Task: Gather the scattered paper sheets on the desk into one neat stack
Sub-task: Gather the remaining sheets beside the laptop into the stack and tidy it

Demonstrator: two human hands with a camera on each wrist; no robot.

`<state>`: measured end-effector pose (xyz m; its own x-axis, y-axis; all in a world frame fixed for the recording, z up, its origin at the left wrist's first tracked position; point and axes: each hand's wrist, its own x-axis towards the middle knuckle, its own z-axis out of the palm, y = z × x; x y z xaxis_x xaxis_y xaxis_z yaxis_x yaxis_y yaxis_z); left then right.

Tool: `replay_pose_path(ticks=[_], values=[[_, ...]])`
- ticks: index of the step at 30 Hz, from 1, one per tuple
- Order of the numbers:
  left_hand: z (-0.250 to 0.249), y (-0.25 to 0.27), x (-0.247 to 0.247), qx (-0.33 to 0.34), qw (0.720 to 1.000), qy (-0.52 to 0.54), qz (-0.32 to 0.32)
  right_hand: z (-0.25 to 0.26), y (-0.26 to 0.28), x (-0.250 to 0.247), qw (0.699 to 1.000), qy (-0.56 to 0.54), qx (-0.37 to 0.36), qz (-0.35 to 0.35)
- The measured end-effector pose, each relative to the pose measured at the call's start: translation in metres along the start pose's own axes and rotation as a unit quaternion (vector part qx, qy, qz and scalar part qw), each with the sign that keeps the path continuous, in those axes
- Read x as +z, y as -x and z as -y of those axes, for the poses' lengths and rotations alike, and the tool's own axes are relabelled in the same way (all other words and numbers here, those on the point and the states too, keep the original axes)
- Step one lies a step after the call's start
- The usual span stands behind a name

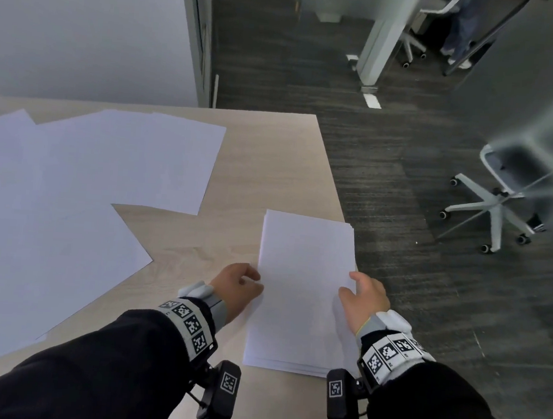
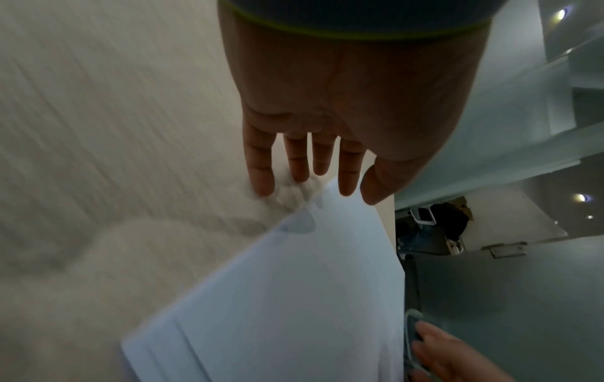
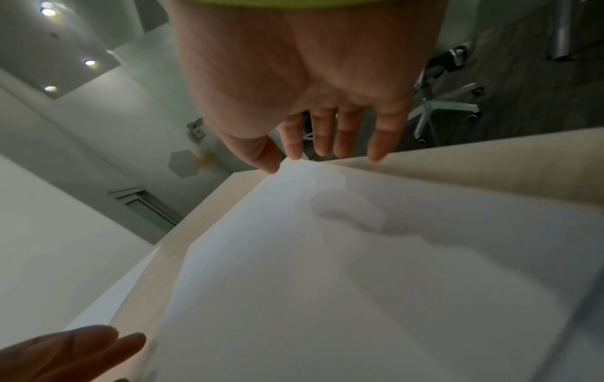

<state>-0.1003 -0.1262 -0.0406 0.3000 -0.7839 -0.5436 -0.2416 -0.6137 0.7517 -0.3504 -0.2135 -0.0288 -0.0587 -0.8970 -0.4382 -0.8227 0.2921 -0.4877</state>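
Observation:
A stack of white paper [image 1: 302,286] lies lengthwise at the desk's right edge, its sheets slightly fanned at the near end. My left hand [image 1: 250,278] is at the stack's left long edge, and in the left wrist view its straight fingers [image 2: 348,181] touch that edge of the stack [image 2: 294,297]. My right hand [image 1: 350,285] is on the right long edge, thumb on top; the right wrist view shows its straight fingertips [image 3: 323,147] at the edge of the stack [image 3: 359,271]. Several loose sheets [image 1: 92,163] overlap across the desk's left half.
The wooden desk [image 1: 238,174] ends just right of the stack, with dark carpet below. A white office chair [image 1: 498,205] stands on the floor to the right. A person's legs [image 1: 457,32] show far back by a glass partition.

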Motion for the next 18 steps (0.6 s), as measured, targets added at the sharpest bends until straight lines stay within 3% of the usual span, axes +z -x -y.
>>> replay_pose_path(ticks=[3, 8, 13, 18], values=[[0.011, -0.001, -0.033, 0.008, 0.998, -0.007, -0.06, 0.025, 0.001, 0.011, 0.999, -0.009, -0.051, -0.013], [0.06, -0.004, -0.123, 0.023, 0.971, -0.166, -0.172, 0.089, 0.008, 0.049, 0.989, -0.003, -0.144, 0.038], [0.134, 0.021, -0.229, -0.107, 0.944, -0.187, -0.249, 0.16, 0.028, 0.112, 0.969, 0.022, -0.217, 0.119], [0.205, 0.057, -0.303, -0.249, 0.893, -0.173, -0.331, 0.216, 0.05, 0.172, 0.945, 0.061, -0.265, 0.18]])
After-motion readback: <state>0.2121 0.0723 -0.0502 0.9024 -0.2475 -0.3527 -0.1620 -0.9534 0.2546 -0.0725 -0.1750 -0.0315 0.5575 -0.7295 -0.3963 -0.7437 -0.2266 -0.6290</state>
